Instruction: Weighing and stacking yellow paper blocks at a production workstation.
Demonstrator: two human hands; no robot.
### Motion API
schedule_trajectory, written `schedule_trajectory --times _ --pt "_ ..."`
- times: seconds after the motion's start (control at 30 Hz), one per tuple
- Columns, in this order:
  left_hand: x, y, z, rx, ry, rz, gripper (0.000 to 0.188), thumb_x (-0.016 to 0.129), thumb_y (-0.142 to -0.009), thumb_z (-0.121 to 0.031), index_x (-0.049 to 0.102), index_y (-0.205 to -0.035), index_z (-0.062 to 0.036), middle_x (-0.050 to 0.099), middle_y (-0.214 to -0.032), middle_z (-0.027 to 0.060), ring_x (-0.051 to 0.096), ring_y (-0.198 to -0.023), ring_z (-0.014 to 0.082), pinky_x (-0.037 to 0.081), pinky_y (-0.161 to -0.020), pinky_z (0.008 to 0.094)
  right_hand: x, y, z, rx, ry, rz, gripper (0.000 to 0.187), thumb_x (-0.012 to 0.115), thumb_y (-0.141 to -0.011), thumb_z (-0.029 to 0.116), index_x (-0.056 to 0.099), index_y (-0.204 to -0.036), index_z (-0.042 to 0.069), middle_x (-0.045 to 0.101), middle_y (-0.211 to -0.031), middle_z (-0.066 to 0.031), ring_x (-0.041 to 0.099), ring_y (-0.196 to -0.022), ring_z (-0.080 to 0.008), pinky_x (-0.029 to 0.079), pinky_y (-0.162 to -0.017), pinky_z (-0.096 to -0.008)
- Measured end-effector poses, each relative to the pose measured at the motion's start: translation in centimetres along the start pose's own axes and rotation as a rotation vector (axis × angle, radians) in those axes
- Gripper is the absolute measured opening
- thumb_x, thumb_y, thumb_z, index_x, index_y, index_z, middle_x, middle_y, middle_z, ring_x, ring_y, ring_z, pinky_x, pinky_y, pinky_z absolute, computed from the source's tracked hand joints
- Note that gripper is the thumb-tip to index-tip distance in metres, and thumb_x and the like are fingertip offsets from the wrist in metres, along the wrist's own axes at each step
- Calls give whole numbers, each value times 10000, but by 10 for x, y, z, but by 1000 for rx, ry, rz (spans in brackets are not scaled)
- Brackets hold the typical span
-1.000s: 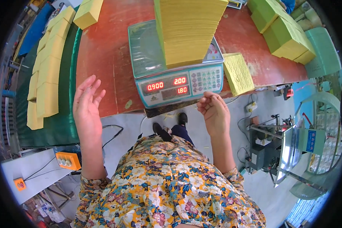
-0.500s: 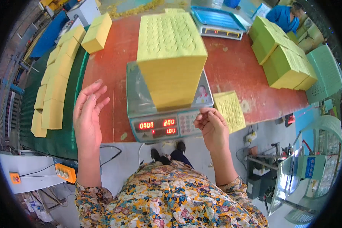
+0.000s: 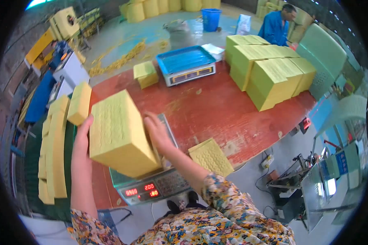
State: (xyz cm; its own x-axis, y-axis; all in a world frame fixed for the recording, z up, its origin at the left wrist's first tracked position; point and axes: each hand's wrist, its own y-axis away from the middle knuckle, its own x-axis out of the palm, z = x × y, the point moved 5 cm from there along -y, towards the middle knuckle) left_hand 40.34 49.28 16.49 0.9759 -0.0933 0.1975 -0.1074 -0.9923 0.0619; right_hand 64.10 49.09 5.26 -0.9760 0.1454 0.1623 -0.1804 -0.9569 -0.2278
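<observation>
A tall stack of yellow embossed paper (image 3: 120, 134) is at the scale (image 3: 141, 192), over the left part of its metal pan. Whether its base rests on the pan or is lifted cannot be told. My left hand (image 3: 82, 134) presses on the stack's left side, thumb near the top edge. Against the opposite side lies my right hand (image 3: 157, 132), its fingers partly hidden behind the stack. Both hands grip the stack between them. Red digits glow on the scale's front panel.
A thin pile of yellow sheets (image 3: 210, 157) lies right of the scale. Farther off are a blue-topped scale (image 3: 186, 65), a small yellow stack (image 3: 146, 75) and several big stacks (image 3: 270, 73). Yellow blocks (image 3: 53, 151) line the left side. A person in blue (image 3: 274, 28) is beyond the table.
My hands, apart from the stack before, are now on its two sides. The stack sits farther left on the scale and is turned. The view has shifted, showing more floor beyond the table.
</observation>
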Motion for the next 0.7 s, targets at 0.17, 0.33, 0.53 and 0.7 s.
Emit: schedule_trajectory --times 0.17,0.33,0.53,0.7 --pt "28 16 19 -163 6 -7 490 608 -926 -298 521 -1326 -29 631 -1234 120 632 -1081 208 502 -921 344 4 13 -20 118 9 62 442 433 -1036 346 577 -1241 -18 633 -1234 -167 581 -1168 -229 427 -992 -323" --pt "34 55 22 -262 61 121 506 594 -944 -347 521 -1332 -30 630 -1233 117 640 -1079 209 515 -919 343 -11 63 -4 94 9 3 408 464 -1018 314 562 -1271 8 628 -1208 -206 582 -1179 -315 435 -996 -360" --pt "24 52 16 -289 -17 235 515 559 -970 -384 513 -1339 -28 629 -1233 111 631 -1084 180 504 -933 329 -45 152 4 156 22 -8 341 529 -995 132 519 -1307 -6 615 -1218 -118 599 -1095 -148 485 -932 -302" --pt "14 44 22 -327 -31 288 535 547 -975 -404 502 -1360 -35 622 -1251 105 626 -1093 182 499 -938 333 -39 224 -33 635 -324 0 349 516 -1023 237 541 -1252 -25 665 -1103 -125 660 -1012 -218 530 -888 -329"
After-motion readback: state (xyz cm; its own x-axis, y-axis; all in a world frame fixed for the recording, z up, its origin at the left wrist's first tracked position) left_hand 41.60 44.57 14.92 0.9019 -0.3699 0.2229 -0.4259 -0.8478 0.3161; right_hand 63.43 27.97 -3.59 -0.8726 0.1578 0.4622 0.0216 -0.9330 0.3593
